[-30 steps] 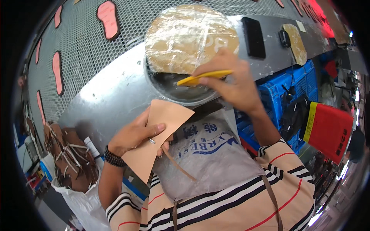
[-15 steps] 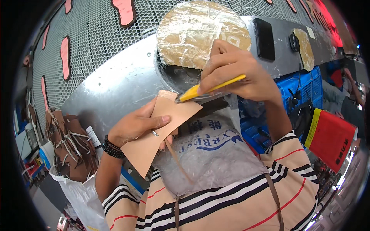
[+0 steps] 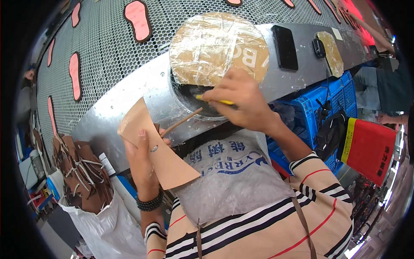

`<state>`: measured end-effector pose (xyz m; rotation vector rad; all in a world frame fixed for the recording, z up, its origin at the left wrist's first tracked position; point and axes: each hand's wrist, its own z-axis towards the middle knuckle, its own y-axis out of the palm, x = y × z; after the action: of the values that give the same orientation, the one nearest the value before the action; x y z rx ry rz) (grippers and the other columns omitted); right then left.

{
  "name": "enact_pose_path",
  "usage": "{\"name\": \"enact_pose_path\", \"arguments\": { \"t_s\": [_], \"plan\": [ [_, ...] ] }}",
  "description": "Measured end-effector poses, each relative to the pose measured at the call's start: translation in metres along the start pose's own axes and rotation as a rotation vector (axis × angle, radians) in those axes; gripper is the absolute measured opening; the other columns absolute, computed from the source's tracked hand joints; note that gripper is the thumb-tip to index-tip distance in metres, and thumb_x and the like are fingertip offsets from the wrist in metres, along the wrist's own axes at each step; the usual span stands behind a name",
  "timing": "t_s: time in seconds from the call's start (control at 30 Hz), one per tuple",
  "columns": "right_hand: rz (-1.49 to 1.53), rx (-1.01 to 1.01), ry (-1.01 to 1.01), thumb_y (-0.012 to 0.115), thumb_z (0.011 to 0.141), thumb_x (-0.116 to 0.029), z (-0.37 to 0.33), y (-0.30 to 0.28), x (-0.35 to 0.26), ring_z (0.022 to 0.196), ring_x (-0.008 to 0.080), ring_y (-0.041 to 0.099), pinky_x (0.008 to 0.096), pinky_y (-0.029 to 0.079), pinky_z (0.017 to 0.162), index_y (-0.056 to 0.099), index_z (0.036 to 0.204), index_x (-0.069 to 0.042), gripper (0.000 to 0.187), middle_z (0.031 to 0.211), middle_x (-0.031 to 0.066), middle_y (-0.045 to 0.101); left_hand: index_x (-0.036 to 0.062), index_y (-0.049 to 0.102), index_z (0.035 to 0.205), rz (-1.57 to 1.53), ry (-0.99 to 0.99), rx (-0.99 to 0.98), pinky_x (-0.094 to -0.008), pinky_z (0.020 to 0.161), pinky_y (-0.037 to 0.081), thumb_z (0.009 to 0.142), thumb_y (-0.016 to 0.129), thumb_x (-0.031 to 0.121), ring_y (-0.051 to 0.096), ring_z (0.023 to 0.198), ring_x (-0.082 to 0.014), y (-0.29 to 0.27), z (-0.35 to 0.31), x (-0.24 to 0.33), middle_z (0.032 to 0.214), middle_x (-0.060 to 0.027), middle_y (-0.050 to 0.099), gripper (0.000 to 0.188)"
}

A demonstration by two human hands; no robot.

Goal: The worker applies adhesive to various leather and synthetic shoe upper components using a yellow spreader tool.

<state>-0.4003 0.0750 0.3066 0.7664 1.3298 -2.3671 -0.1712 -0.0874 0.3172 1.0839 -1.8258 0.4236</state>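
White sack (image 3: 103, 228): stands at the far left, with brown leather pieces (image 3: 84, 172) tied in white cords heaped at its mouth.
Mesh surface (image 3: 105, 47): grey, spread behind the worktop (image 3: 105, 114), with pink insoles (image 3: 138, 21) lying on it.
Left hand (image 3: 140, 157): clamped on the tan leather piece, thumb on top, fingers behind; a dark bracelet (image 3: 149, 202) rings the wrist.
Tan leather piece (image 3: 168, 162): held up and tilted in front of the worktop, its lower end near the apron (image 3: 235, 190).
Brown strip (image 3: 185, 119): thin, jutting from the left fingertips toward the bowl; whether it joins the leather cannot be told.
Bowl (image 3: 180, 101): round, set at the worktop's near edge, partly covered by a tape-wrapped cardboard disc (image 3: 211, 52).
Right hand (image 3: 241, 103): well apart from the left one, closed round the yellow brush (image 3: 226, 102) above the bowl's uncovered part; the brush tip is too blurred to tell whether it touches anything.
Phone (image 3: 284, 47): black, flat on the worktop right of the disc.
Blue crate (image 3: 308, 105): below the worktop's edge, beyond the right forearm.
Red packet (image 3: 371, 149): yellow-banded, right of the crate.
Co-worker's hand (image 3: 386, 118): near the right rim.
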Motion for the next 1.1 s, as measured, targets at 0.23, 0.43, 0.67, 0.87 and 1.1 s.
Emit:
{"name": "enact_pose_path", "arguments": {
  "t_s": [0.23, 0.43, 0.67, 0.87, 1.1],
  "plan": [
    [0.378, 0.203, 0.253, 0.072, 0.081, -0.006, 0.001, 0.001, -0.034, 0.079, 0.0279, 0.061, 0.0392, 0.048, 0.076, 0.075, 0.092, -0.006, 0.012, 0.092, 0.0094, 0.073, 0.0072, 0.037, 0.141, -0.091, 0.002, 0.113, -0.0325, 0.06, 0.061, 0.107, 0.054, 0.025, 0.069, 0.075, -0.0211, -0.007, -0.013, -0.022, 0.106, -0.0152, 0.064, 0.042],
    [0.307, 0.144, 0.271, 0.069, 0.085, -0.004, -0.005, 0.001, -0.028, 0.082, 0.0225, 0.062, 0.0349, 0.048, 0.076, 0.073, 0.095, -0.002, 0.012, 0.088, 0.0115, 0.069, 0.0047, 0.042, 0.141, -0.297, -0.084, 0.029, -0.0397, 0.073, 0.061, 0.102, 0.057, 0.016, 0.069, 0.085, -0.0231, -0.014, -0.014, -0.032, 0.111, -0.016, 0.064, 0.043],
    [-0.152, 0.056, 0.025, 0.072, 0.083, -0.012, -0.004, 0.002, -0.015, 0.086, 0.0269, 0.055, 0.0403, 0.048, 0.08, 0.072, 0.099, -0.008, 0.016, 0.086, 0.0066, 0.058, 0.008, 0.04, 0.152, -0.747, -0.307, -0.262, -0.0534, 0.119, 0.033, 0.089, 0.06, 0.003, 0.049, 0.137, -0.0319, -0.071, -0.066, -0.092, 0.149, -0.0161, 0.049, 0.067],
    [0.023, 0.009, 0.111, 0.074, 0.084, -0.013, -0.013, -0.002, -0.007, 0.091, 0.0279, 0.054, 0.0413, 0.046, 0.084, 0.071, 0.101, -0.01, 0.018, 0.089, 0.0052, 0.058, 0.0052, 0.043, 0.149, -0.253, -0.291, -0.334, -0.0521, 0.114, 0.038, 0.101, 0.065, 0.021, 0.049, 0.134, -0.0327, -0.074, -0.097, -0.067, 0.144, -0.0192, 0.053, 0.056],
    [0.055, -0.029, 0.132, 0.072, 0.086, -0.014, -0.011, 0.002, -0.01, 0.094, 0.0291, 0.056, 0.0424, 0.046, 0.086, 0.072, 0.098, -0.009, 0.013, 0.092, 0.0062, 0.061, -0.0002, 0.046, 0.145, -0.116, -0.146, -0.155, -0.0494, 0.113, 0.039, 0.101, 0.065, 0.022, 0.05, 0.131, -0.0313, -0.05, -0.048, -0.032, 0.141, -0.0182, 0.055, 0.052]
  ]
}}
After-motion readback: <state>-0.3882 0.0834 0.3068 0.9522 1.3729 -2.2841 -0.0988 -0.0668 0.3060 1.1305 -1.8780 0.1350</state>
